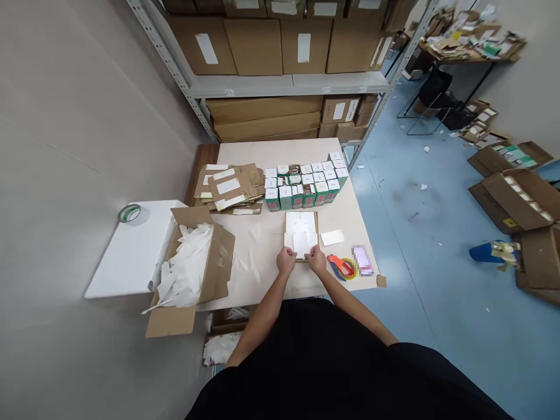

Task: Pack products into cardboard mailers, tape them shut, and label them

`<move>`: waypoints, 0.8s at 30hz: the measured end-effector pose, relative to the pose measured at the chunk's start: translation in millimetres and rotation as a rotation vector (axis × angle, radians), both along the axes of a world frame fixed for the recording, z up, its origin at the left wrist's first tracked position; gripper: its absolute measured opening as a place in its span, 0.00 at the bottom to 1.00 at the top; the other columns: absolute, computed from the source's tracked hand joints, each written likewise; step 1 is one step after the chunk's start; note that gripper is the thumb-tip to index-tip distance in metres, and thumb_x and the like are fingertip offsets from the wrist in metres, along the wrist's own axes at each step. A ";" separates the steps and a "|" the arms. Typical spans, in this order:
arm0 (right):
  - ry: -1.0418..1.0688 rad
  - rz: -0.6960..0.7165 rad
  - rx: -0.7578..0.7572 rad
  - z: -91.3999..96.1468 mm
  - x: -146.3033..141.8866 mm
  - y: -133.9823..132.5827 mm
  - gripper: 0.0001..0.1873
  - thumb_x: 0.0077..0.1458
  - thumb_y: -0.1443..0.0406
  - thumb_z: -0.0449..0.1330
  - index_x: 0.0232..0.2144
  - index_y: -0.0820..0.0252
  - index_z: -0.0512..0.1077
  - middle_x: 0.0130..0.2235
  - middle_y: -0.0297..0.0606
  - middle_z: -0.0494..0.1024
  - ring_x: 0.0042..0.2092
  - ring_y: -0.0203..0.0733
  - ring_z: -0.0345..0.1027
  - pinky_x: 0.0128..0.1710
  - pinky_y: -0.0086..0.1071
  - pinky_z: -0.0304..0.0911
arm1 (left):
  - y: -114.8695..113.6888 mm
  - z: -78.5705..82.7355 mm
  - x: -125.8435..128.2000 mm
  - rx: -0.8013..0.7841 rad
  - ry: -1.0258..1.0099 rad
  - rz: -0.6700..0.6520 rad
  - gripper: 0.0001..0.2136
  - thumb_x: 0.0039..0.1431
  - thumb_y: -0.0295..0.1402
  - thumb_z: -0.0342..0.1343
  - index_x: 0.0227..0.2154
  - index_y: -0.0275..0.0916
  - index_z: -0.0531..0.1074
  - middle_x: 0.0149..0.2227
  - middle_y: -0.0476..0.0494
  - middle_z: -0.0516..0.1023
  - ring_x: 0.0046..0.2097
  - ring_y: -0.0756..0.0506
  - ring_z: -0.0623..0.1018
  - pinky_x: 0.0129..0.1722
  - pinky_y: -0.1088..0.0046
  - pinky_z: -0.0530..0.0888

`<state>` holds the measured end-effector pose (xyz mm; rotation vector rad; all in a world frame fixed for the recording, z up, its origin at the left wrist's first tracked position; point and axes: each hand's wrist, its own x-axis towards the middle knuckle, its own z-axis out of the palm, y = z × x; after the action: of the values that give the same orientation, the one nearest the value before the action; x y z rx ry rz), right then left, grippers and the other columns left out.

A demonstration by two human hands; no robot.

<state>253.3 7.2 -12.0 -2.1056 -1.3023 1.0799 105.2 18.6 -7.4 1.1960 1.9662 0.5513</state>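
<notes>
In front of me on the table, a shallow cardboard box [317, 224] holds several white pieces that look like small flat boxes. One white box [300, 241] at its near end stands out slightly above the others. My left hand [286, 260] is closed, its fingertips pinching at the near left corner of that piece. At the near right corner my right hand [315, 259] does the same, thumb and fingers together. The fingers partly cover the near edge of the cardboard box.
Behind stand rows of green-and-white boxes [306, 185], beside flattened cardboard [231, 185]. Orange-handled scissors [343, 265], tape rolls [352, 269] and a white card [332, 237] lie to the right. An open carton [222, 262] with white paper stands left; a shelf [289, 86] rises behind.
</notes>
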 end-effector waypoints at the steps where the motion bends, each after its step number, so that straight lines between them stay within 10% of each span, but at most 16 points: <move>1: -0.021 0.004 -0.002 -2.7 -2.8 -1.0 0.11 0.52 0.64 0.62 0.30 0.52 0.60 0.27 0.27 0.72 0.32 0.41 0.68 0.31 0.30 0.54 | 0.7 -3.3 -1.3 -0.009 0.009 -0.015 0.08 0.57 0.31 0.63 0.30 0.43 0.68 0.34 0.48 0.81 0.38 0.45 0.79 0.38 0.71 0.68; 17: -0.223 0.028 -0.101 -15.2 -19.8 -3.4 0.09 0.56 0.66 0.62 0.32 0.54 0.63 0.29 0.30 0.72 0.33 0.40 0.67 0.31 0.30 0.50 | 4.7 -17.2 -11.4 -0.050 0.137 -0.240 0.03 0.61 0.31 0.59 0.34 0.44 0.69 0.35 0.47 0.81 0.39 0.43 0.79 0.36 0.70 0.66; 24: -0.428 0.170 -0.232 0.0 -14.9 7.9 0.12 0.58 0.56 0.67 0.35 0.57 0.72 0.37 0.48 0.81 0.39 0.50 0.75 0.35 0.34 0.58 | 19.5 -5.5 -24.0 -0.167 0.354 -0.429 0.11 0.62 0.44 0.61 0.36 0.41 0.74 0.39 0.34 0.81 0.44 0.34 0.81 0.41 0.62 0.71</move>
<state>238.5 15.1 -12.0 -2.5383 -1.6442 0.9108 81.2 38.1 -12.8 1.6290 1.9051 -0.0485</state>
